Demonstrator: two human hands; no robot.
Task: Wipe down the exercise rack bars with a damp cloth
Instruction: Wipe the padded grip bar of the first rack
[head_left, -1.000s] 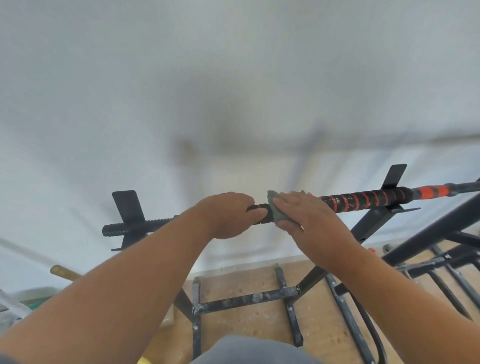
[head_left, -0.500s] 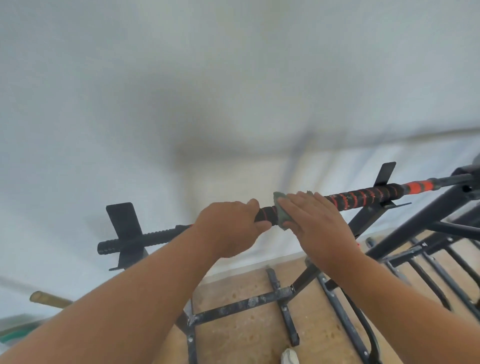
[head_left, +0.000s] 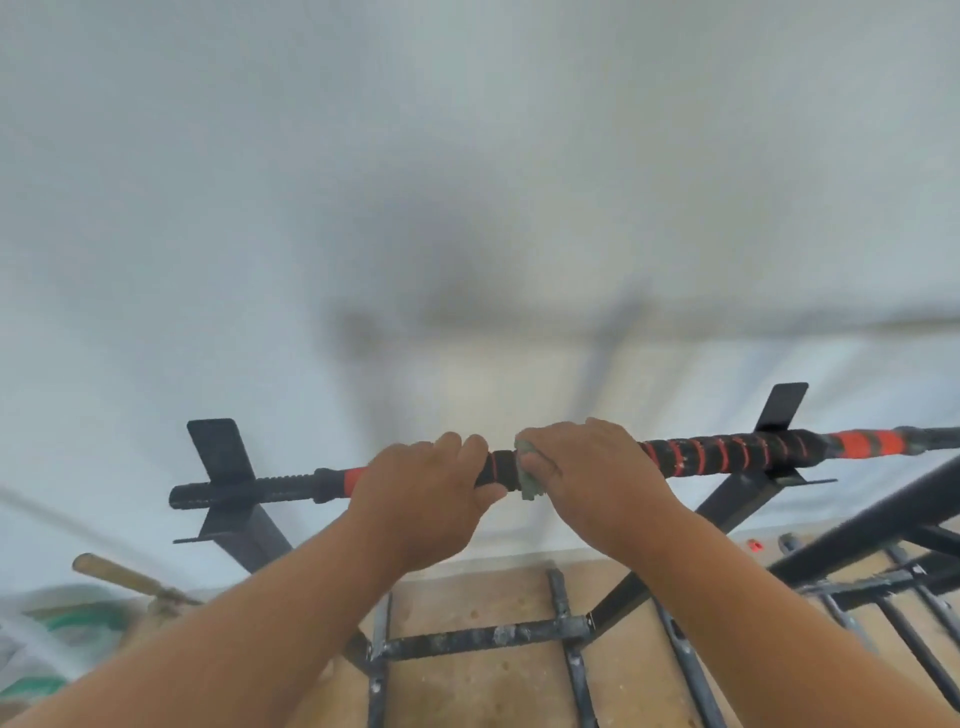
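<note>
Cloth: a small grey-green cloth (head_left: 529, 482) is wrapped against the bar, only its left edge showing from under the right hand, near the middle of the bar's length.
Bar: the black bar (head_left: 727, 457) runs almost level across the view, with orange spiral stripes on the grip to the right of the hands, a solid orange band further right, and a ribbed black end at the far left.
Right hand: the right hand (head_left: 597, 475) lies over the top of the bar, fingers curled round it and clamped on the cloth beneath.
Left hand: the left hand (head_left: 426, 491) grips the bare bar just beside the cloth, fingers curled over the top and thumb underneath; a short stretch of black grip separates the two hands.
Rack supports: the bar rests in two black cradles, each with an upright flat plate, a left support (head_left: 223, 467) and a right support (head_left: 779, 415), on slanted black legs.
Lower frame: scuffed dark metal rails (head_left: 483, 636) cross below, over a tan floor (head_left: 467, 686).
Background: a pale wall (head_left: 467, 182) fills the upper view; a wooden handle (head_left: 114, 574) lies at the lower left.
</note>
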